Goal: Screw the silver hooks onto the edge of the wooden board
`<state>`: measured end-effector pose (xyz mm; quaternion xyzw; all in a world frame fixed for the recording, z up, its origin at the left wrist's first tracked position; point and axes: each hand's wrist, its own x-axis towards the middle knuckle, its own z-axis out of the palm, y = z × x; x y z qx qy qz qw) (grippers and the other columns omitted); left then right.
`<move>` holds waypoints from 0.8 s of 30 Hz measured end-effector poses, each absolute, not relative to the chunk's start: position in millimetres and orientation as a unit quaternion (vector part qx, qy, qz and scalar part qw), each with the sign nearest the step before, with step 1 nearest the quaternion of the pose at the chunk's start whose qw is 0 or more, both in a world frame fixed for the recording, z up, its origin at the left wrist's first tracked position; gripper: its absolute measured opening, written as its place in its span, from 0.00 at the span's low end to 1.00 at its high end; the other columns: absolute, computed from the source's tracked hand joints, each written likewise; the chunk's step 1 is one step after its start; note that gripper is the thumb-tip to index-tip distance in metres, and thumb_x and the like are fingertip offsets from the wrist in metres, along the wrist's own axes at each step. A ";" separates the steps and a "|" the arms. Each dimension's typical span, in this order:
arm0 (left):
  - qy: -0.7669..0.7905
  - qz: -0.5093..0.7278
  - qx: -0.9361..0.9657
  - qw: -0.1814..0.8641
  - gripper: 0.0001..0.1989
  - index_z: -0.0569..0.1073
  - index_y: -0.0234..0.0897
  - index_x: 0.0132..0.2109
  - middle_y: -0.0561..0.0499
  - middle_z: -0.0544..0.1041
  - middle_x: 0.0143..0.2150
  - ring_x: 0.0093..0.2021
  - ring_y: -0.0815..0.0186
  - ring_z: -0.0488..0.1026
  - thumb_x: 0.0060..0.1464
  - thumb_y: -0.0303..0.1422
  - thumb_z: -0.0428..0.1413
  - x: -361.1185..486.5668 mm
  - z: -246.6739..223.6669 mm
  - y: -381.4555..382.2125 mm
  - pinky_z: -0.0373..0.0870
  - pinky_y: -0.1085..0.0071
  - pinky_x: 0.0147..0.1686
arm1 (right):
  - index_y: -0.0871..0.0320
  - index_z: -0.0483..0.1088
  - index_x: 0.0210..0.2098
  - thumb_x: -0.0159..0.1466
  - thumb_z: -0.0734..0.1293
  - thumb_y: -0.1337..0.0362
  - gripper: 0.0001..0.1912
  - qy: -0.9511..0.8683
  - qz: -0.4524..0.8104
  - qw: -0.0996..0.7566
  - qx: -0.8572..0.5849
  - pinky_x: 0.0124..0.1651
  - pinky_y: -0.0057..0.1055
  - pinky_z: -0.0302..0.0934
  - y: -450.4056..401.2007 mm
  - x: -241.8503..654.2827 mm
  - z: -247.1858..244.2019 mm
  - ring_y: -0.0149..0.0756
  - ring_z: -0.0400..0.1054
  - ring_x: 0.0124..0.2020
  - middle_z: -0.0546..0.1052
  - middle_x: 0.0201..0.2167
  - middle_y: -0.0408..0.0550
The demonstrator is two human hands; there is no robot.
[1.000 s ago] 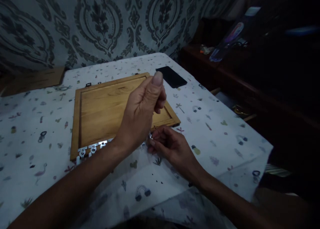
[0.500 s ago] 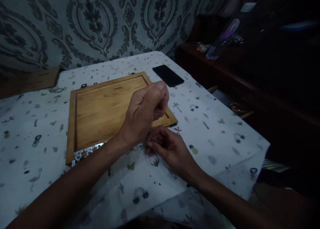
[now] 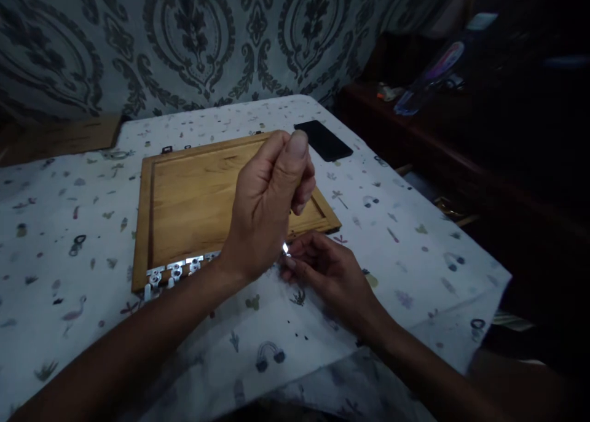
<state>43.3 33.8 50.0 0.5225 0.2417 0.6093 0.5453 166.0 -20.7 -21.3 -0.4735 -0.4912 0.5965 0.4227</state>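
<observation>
My left hand [image 3: 270, 207] is raised over the right part of a framed wooden panel [image 3: 193, 195]. Its fingers are curled in with the thumb on top, and whatever they may hold is hidden. Lower and to the right, my right hand [image 3: 329, 277] is closed in a pinch at the panel's near edge. A small shiny metal piece [image 3: 286, 248] shows at its fingertips. Along that near edge runs a row of silver metal clips [image 3: 176, 271], partly covered by my left forearm.
A black phone [image 3: 324, 140] lies beyond the panel on the patterned tablecloth [image 3: 87, 225]. Cardboard [image 3: 69, 140] rests at the far left. A clear plastic bottle [image 3: 428, 72] leans on dark furniture at the right. Small dark bits [image 3: 297, 333] lie near the front.
The whole view has shifted, so the table sits farther right. My left hand has tipped more upright. The shiny metal piece at my right fingertips now shows clearly.
</observation>
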 end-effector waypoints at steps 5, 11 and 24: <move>0.236 0.598 0.517 0.565 0.17 0.61 0.37 0.26 0.54 0.58 0.24 0.23 0.72 0.57 0.66 0.35 0.47 39.7 58.7 28.2 0.57 0.72 0.23 | 0.57 0.67 0.32 0.55 0.74 0.51 0.18 -0.485 0.600 0.424 -0.474 0.31 0.31 0.70 -20.2 165.0 -22.3 0.32 0.73 0.25 0.76 0.23 0.44; 0.244 0.585 0.532 0.561 0.17 0.63 0.37 0.27 0.55 0.59 0.23 0.23 0.73 0.57 0.66 0.36 0.46 40.6 53.7 28.8 0.57 0.73 0.22 | 0.57 0.66 0.32 0.56 0.74 0.52 0.18 -0.485 0.606 0.426 -0.465 0.31 0.30 0.69 -19.2 165.6 -25.2 0.32 0.72 0.25 0.76 0.23 0.44; 0.251 0.592 0.522 0.560 0.17 0.65 0.38 0.27 0.56 0.59 0.20 0.20 0.73 0.57 0.65 0.37 0.48 40.8 47.6 32.2 0.59 0.74 0.21 | 0.57 0.67 0.31 0.56 0.74 0.54 0.16 -0.486 0.607 0.421 -0.467 0.30 0.30 0.69 -19.0 166.2 -22.4 0.31 0.72 0.24 0.75 0.23 0.44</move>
